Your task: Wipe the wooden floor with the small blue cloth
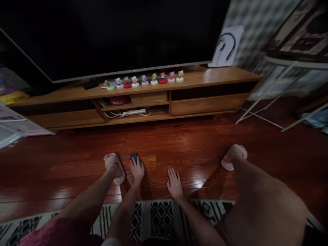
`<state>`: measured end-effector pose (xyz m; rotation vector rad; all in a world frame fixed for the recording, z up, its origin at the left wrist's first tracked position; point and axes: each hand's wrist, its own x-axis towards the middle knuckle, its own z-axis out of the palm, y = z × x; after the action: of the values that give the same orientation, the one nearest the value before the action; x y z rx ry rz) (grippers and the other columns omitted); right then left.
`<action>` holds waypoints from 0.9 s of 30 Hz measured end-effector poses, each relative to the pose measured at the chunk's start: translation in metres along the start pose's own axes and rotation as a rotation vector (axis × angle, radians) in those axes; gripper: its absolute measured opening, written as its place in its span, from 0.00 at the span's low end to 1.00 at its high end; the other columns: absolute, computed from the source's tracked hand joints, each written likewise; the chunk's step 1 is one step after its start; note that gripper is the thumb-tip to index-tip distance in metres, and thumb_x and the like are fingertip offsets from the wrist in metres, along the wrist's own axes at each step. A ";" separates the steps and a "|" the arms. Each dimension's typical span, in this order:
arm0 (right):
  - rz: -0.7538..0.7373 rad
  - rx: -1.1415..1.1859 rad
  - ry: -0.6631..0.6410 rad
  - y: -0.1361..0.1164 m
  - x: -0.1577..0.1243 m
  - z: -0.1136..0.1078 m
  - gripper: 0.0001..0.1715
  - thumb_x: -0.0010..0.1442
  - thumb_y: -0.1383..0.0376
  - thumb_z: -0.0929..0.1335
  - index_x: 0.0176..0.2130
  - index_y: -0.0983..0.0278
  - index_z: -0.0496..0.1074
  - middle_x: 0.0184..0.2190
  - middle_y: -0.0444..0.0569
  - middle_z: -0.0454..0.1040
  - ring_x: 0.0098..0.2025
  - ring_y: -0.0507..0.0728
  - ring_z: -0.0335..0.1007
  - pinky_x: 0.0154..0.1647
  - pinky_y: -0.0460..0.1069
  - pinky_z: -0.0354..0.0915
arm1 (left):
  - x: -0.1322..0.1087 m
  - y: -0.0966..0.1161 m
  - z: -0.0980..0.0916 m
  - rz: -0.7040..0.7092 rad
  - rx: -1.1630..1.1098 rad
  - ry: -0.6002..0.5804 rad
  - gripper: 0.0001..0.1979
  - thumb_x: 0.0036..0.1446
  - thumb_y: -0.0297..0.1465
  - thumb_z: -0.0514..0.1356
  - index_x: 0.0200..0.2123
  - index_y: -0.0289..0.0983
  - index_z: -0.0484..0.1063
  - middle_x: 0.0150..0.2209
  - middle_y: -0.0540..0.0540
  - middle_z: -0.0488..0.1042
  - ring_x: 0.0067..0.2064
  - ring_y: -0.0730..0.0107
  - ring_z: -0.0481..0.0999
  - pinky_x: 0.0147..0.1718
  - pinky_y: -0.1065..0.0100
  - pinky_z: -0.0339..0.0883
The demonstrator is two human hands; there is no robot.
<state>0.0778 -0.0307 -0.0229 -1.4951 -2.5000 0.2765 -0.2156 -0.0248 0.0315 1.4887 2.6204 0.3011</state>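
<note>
My left hand point(137, 172) is down at the floor with its fingers curved over a small dark teal cloth point(134, 156). Part of the cloth is covered by the fingers, and its far end shows beyond them. To the right, my right hand point(175, 184) lies palm down on the wooden floor point(176, 141), fingers stretched out and holding nothing.
My slippered feet point(115, 168) stand either side of my hands. A patterned rug point(161, 218) lies beneath my arms. Ahead is a wooden TV cabinet point(205, 104) bearing a large television point(115, 34) and a row of small figurines point(154, 79). A white-legged stand point(266, 92) is at right.
</note>
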 end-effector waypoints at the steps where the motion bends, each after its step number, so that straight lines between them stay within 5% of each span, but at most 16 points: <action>1: 0.002 -0.010 0.001 0.000 0.000 -0.001 0.43 0.63 0.69 0.57 0.74 0.66 0.46 0.75 0.49 0.49 0.77 0.59 0.37 0.74 0.60 0.41 | -0.009 0.019 0.013 0.031 -0.011 -0.008 0.39 0.62 0.50 0.58 0.71 0.43 0.54 0.76 0.40 0.45 0.75 0.42 0.44 0.70 0.35 0.40; 5: -0.003 -0.036 -0.003 -0.001 0.000 -0.004 0.41 0.63 0.69 0.56 0.73 0.67 0.51 0.74 0.50 0.51 0.76 0.57 0.39 0.75 0.59 0.39 | -0.035 0.087 0.049 0.205 -0.068 -0.059 0.33 0.66 0.43 0.51 0.72 0.42 0.54 0.77 0.43 0.44 0.76 0.49 0.42 0.72 0.44 0.44; 8: -0.013 -0.053 0.011 0.000 0.000 -0.006 0.39 0.64 0.69 0.55 0.72 0.68 0.54 0.74 0.50 0.52 0.76 0.57 0.41 0.75 0.58 0.39 | -0.033 0.102 0.051 0.318 -0.097 -0.091 0.31 0.64 0.36 0.52 0.70 0.47 0.58 0.76 0.50 0.47 0.76 0.58 0.45 0.72 0.52 0.45; 13: -0.015 -0.073 0.021 0.002 -0.001 -0.005 0.41 0.64 0.69 0.56 0.74 0.66 0.50 0.74 0.50 0.53 0.76 0.58 0.41 0.74 0.58 0.42 | 0.006 0.042 0.014 0.235 -0.091 -0.052 0.32 0.60 0.32 0.55 0.68 0.43 0.61 0.74 0.45 0.54 0.74 0.56 0.51 0.72 0.51 0.44; 17: -0.014 -0.085 0.010 0.003 -0.001 -0.005 0.40 0.64 0.69 0.56 0.73 0.65 0.52 0.74 0.50 0.53 0.76 0.57 0.42 0.74 0.57 0.41 | 0.029 -0.020 -0.017 0.055 -0.071 0.045 0.36 0.60 0.34 0.56 0.71 0.34 0.54 0.75 0.34 0.49 0.75 0.41 0.43 0.70 0.35 0.41; 20: -0.013 -0.089 0.001 0.002 -0.002 -0.007 0.40 0.64 0.69 0.55 0.73 0.66 0.52 0.74 0.50 0.52 0.75 0.57 0.43 0.74 0.56 0.40 | 0.027 -0.033 -0.020 0.007 -0.061 0.084 0.40 0.59 0.37 0.57 0.71 0.33 0.50 0.75 0.32 0.46 0.75 0.36 0.36 0.69 0.30 0.37; 23: -0.007 -0.086 0.008 0.002 -0.002 -0.009 0.40 0.64 0.69 0.56 0.73 0.66 0.51 0.74 0.52 0.52 0.75 0.57 0.45 0.73 0.57 0.41 | 0.012 -0.007 -0.003 0.040 -0.061 0.078 0.40 0.59 0.37 0.57 0.72 0.34 0.49 0.76 0.35 0.45 0.76 0.38 0.36 0.70 0.33 0.37; 27: -0.044 -0.070 0.070 0.003 -0.003 -0.007 0.42 0.64 0.70 0.57 0.74 0.66 0.47 0.73 0.53 0.54 0.74 0.59 0.47 0.72 0.58 0.45 | -0.019 0.071 0.039 0.225 -0.106 0.006 0.34 0.63 0.34 0.51 0.72 0.40 0.53 0.76 0.40 0.44 0.76 0.49 0.42 0.72 0.41 0.44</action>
<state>0.0836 -0.0314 -0.0170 -1.4467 -2.5080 0.1275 -0.1389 -0.0018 0.0094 1.7491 2.4009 0.4579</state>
